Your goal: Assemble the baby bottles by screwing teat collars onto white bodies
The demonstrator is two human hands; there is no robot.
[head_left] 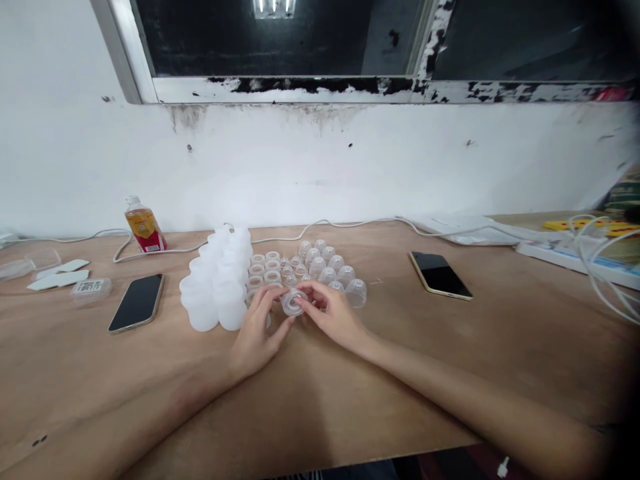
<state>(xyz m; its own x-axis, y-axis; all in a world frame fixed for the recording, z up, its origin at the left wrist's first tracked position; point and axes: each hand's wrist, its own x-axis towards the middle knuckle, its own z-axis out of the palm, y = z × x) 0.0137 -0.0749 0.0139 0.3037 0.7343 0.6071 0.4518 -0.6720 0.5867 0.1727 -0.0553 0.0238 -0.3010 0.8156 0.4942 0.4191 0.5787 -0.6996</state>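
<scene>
A translucent screw ring (293, 303), like a bottle collar, is held up between my two hands in the middle. My right hand (331, 315) pinches its right side, the thumb across its centre. My left hand (259, 328) curves round the left side, with fingertips against the ring and the thumb below. Just behind are rows of pale rings (272, 265) and several small clear nipple-shaped pieces (290, 271), partly hidden by my fingers. Clear domed caps (327, 275) stand in rows right of these. On the left, frosted white bottles (220, 283) are packed close together.
A phone (136, 303) lies left of the bottles, another phone (440, 275) at the right. A drink bottle (145, 225) stands near the wall. A white cable (320, 225) runs along the back. Small clear boxes (91, 288) lie far left; a power strip (575, 259) lies far right.
</scene>
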